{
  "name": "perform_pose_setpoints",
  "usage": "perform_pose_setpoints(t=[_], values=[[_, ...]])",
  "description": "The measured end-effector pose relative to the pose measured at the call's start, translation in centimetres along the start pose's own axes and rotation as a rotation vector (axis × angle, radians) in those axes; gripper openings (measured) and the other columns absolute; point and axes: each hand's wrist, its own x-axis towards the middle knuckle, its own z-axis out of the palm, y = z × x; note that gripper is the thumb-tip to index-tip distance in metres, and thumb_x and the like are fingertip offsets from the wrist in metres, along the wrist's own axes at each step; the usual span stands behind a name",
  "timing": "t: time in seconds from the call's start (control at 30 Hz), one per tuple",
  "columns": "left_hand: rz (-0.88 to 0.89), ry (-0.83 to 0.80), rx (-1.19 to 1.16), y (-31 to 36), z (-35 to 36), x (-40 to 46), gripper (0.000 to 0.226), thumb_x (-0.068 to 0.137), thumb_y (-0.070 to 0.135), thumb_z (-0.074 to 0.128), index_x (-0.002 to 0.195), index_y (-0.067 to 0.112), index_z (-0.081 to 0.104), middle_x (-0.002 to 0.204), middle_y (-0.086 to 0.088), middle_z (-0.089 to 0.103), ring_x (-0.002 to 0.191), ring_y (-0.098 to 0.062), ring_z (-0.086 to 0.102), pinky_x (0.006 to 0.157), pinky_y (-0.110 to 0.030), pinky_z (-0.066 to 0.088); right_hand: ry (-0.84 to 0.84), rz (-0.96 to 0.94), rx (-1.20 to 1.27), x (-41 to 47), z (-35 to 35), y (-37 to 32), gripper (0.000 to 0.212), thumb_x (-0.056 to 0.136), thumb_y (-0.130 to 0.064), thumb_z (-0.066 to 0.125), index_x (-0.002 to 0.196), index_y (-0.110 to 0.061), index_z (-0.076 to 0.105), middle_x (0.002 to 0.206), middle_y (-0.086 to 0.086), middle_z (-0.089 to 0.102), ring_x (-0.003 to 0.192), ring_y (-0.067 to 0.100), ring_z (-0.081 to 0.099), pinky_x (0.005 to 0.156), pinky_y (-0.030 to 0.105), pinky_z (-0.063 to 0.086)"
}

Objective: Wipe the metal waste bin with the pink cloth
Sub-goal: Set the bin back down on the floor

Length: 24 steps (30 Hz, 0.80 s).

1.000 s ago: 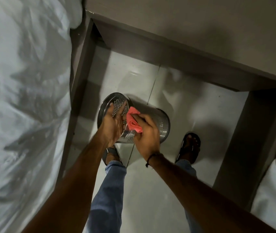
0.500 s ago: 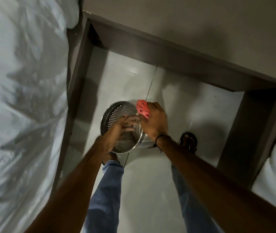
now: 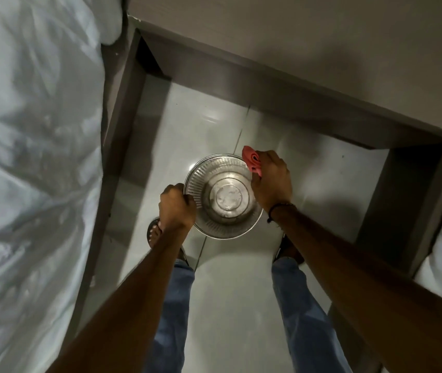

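A white-sheeted bed (image 3: 31,157) fills the whole side left of the metal waste bin (image 3: 222,196), and a grey furniture frame (image 3: 295,98) runs beyond it. The bin is held upright over the pale floor tiles (image 3: 201,125), between the person's two feet, its mouth turned straight up at the camera so its long axis points toward the viewer and the round base shows inside. The left hand (image 3: 176,208) is closed over the bin's left rim, steadying it. The right hand (image 3: 271,181) sits at the bin's right rim, fingers curled tight round the bunched pink cloth (image 3: 252,160), which presses at the rim's far-right edge. The right hand is the one on the work; the unwiped rim curves away leftward from it, so the wipe probably follows the rim round.
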Motion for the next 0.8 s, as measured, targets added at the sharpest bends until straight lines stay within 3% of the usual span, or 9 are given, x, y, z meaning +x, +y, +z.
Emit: perform_pose_setpoints(t=[0.1,0.27,0.4,0.47,0.5,0.6,0.7,0.73,0.8], values=[[0.011,0.026,0.038,0.5,-1.0,0.7,0.042,0.079,0.029,0.05,0.099,-0.003,0.07,0.1,-0.027,0.071,0.083,-0.045,0.068,0.069,-0.043,0.054,0.006,-0.001,0.054,0.6,0.7,-0.2,0.039,0.086,0.001,0.061,0.125,-0.004,0.064,0.122,0.014,0.066,0.108,0.039,0.064,0.09,0.041,0.055],[-0.143,-0.079,0.09,1.6,-3.1,2.6,0.034,0.09,0.01,0.063,0.123,0.003,0.067,0.127,-0.026,0.068,0.115,-0.046,0.065,0.096,-0.05,0.055,0.013,0.108,0.229,1.2,0.5,-1.2,0.027,0.087,-0.009,0.062,0.114,-0.01,0.07,0.112,0.012,0.072,0.101,0.035,0.07,0.084,0.034,0.056],[0.116,-0.037,-0.071,7.8,-4.4,3.7,0.049,0.091,0.013,0.067,0.139,0.007,0.057,0.145,-0.018,0.057,0.134,-0.038,0.052,0.113,-0.047,0.045,0.059,0.307,0.52,4.0,-4.0,-3.0,0.021,0.08,-0.016,0.065,0.1,-0.024,0.069,0.092,-0.004,0.071,0.092,0.023,0.071,0.07,0.018,0.052],[0.109,-0.201,-0.382,13.1,-4.5,4.5,0.049,0.094,0.01,0.067,0.14,0.014,0.051,0.144,-0.013,0.058,0.127,-0.031,0.058,0.109,-0.045,0.05,0.05,0.377,0.751,6.0,-7.4,-4.4,0.022,0.079,-0.019,0.071,0.095,-0.033,0.064,0.094,-0.006,0.071,0.086,0.021,0.07,0.07,0.027,0.058],[0.091,-0.279,-0.508,15.6,-4.4,4.8,0.047,0.094,0.008,0.066,0.137,0.016,0.048,0.138,-0.013,0.061,0.118,-0.029,0.062,0.104,-0.047,0.052,0.048,0.399,0.867,7.1,-9.1,-4.8,0.024,0.079,-0.019,0.073,0.096,-0.033,0.062,0.091,-0.003,0.071,0.078,0.021,0.07,0.06,0.027,0.058],[0.177,-0.268,-0.63,22.7,-4.3,6.5,0.037,0.092,0.003,0.065,0.117,0.018,0.042,0.103,-0.004,0.062,0.092,-0.022,0.06,0.09,-0.047,0.057,0.022,0.428,1.038,11.3,-14.8,-4.7,0.032,0.085,-0.015,0.074,0.115,-0.013,0.063,0.09,0.005,0.071,0.063,0.018,0.064,0.036,0.015,0.043],[0.257,-0.114,-0.603,27.8,-4.1,8.9,0.04,0.085,-0.002,0.068,0.107,0.017,0.039,0.09,0.004,0.052,0.078,-0.016,0.054,0.067,-0.022,0.051,0.019,0.441,1.049,15.2,-18.5,-3.9,0.022,0.085,-0.007,0.074,0.105,-0.01,0.066,0.098,0.013,0.069,0.071,0.022,0.065,0.055,0.029,0.058],[0.284,-0.066,-0.569,29.4,-3.7,10.0,0.04,0.084,-0.001,0.069,0.105,0.016,0.04,0.093,0.001,0.054,0.079,-0.02,0.055,0.064,-0.021,0.051,0.048,0.452,1.067,16.6,-19.4,-3.7,0.021,0.084,0.0,0.072,0.098,-0.013,0.064,0.097,0.014,0.068,0.073,0.025,0.064,0.067,0.038,0.06],[0.32,-0.026,-0.458,31.1,-3.0,12.0,0.038,0.083,0.005,0.074,0.104,0.013,0.043,0.108,-0.016,0.061,0.092,-0.034,0.062,0.073,-0.038,0.058,0.106,0.464,1.095,18.6,-19.6,-3.2,0.032,0.082,0.014,0.065,0.092,-0.014,0.056,0.087,0.017,0.065,0.067,0.028,0.062,0.073,0.046,0.058]])
